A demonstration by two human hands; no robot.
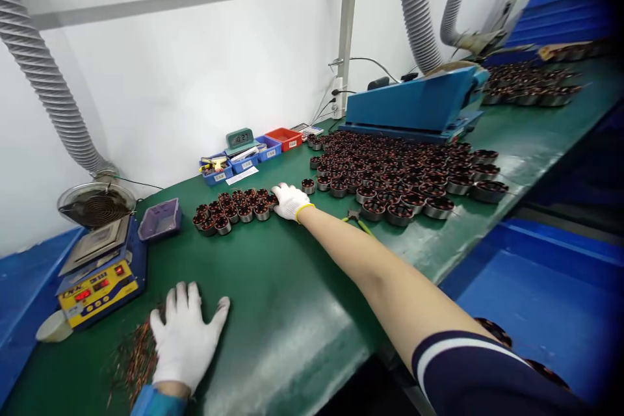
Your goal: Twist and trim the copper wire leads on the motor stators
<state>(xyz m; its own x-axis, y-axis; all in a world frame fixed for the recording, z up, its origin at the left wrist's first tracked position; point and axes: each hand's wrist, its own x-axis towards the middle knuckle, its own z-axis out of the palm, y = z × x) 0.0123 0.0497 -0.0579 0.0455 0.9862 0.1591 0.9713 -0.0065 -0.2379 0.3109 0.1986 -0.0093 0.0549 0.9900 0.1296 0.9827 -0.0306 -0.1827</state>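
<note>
My left hand (186, 337), in a white glove, lies flat with fingers spread on the green table (273, 299) near its front edge, beside a heap of cut copper wire bits (135, 359). My right hand (290, 201), also gloved, reaches far out and rests against the right end of a small cluster of round wound motor stators (234, 208). Its fingers curl over the nearest stator; I cannot see if they grip it. A single stator (307, 186) sits just right of that hand.
A large spread of stators (400, 175) covers the table to the right, with pliers (358, 220) near it. A soldering station (100, 273) and purple tray (160, 220) stand left. Small blue and red bins (253, 155), a clock (239, 138) and a blue machine (414, 107) line the back.
</note>
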